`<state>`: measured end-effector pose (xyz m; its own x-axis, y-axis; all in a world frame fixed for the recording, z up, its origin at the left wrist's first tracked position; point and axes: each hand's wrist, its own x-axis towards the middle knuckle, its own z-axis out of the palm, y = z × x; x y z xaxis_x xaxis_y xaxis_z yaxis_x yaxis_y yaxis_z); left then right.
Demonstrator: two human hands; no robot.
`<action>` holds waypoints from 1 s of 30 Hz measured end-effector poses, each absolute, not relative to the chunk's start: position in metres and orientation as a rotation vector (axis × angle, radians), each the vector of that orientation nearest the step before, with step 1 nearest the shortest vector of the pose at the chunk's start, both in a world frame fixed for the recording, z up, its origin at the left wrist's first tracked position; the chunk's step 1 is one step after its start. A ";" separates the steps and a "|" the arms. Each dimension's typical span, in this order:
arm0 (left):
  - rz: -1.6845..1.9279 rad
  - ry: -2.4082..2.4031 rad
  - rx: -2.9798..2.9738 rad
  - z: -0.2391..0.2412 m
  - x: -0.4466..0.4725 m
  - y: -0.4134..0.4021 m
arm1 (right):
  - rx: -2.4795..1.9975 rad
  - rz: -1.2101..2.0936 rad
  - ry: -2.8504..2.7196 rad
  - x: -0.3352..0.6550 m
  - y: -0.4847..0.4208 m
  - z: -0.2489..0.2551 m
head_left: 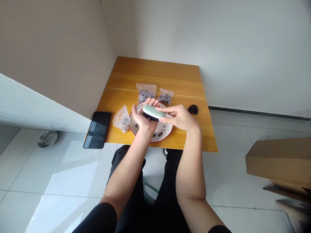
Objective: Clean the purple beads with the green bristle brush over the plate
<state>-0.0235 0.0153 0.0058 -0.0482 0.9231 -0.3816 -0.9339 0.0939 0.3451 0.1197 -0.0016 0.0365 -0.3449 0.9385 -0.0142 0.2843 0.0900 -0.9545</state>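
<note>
My right hand grips an oval brush by its right end, thumb and fingers pinched around it. The brush has a pale green back, a white rim and dark bristles facing down. Beneath it, my left hand is palm up with fingers stretched out; the bristles are at the palm, though I cannot tell how firmly they touch. Under both hands stands a white plate with a red rim and small beads on it. Part of the plate is hidden by my hands and left forearm.
Bags of beads stand on the wooden table: a large one, a smaller one and one at left. A phone overhangs the left edge. A dark bundle lies right. On the floor are a metal bowl and cardboard box.
</note>
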 end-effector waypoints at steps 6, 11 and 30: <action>1.499 0.535 -0.028 0.006 -0.024 0.017 | -1.183 1.270 -1.679 0.120 0.000 0.037; 1.515 0.543 -0.054 0.003 -0.023 0.018 | -1.172 1.327 -1.715 0.121 -0.002 0.038; 1.497 0.531 -0.042 0.004 -0.020 0.020 | -1.224 1.288 -1.687 0.122 -0.002 0.036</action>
<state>-0.0202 0.0196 0.0039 -0.0171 0.9331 -0.3591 -0.9510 0.0957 0.2940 0.1217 -0.0021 0.0358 -0.3287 0.9441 -0.0254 0.2736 0.0694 -0.9593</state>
